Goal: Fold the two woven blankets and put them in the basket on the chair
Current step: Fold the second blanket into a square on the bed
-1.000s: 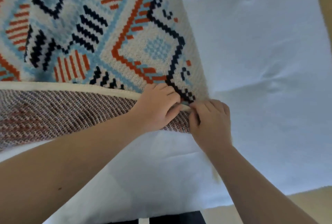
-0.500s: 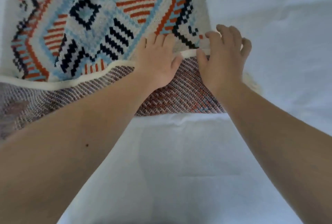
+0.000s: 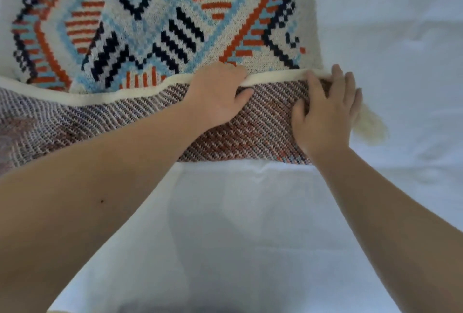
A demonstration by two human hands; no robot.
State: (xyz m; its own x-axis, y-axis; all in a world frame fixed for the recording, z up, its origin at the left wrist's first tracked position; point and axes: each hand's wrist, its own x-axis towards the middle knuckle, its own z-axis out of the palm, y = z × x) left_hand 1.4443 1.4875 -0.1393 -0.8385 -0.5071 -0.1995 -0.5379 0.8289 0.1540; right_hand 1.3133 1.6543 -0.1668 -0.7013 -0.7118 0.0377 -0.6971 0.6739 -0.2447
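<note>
One woven blanket [image 3: 155, 24] lies on a white sheet, its face patterned in orange, navy and light blue on cream. Its near edge is turned over, showing a strip of the brownish striped reverse side [image 3: 263, 132] below a cream hem [image 3: 100, 95]. My left hand [image 3: 215, 97] grips that hem near the middle, fingers curled over it and thumb under. At the flap's right corner my right hand [image 3: 325, 112] rests flat with fingers spread. A cream tassel [image 3: 368, 124] sticks out beside it. No second blanket, basket or chair is in view.
The white sheet [image 3: 250, 225] covers the surface in front of the blanket and to its right. Both my forearms reach across it from the bottom corners. A dark strip shows at the bottom edge.
Both hands carried the blanket's edge away from me, so a wider strip of the reverse side now shows. My right hand went from pinching the corner to lying flat on it.
</note>
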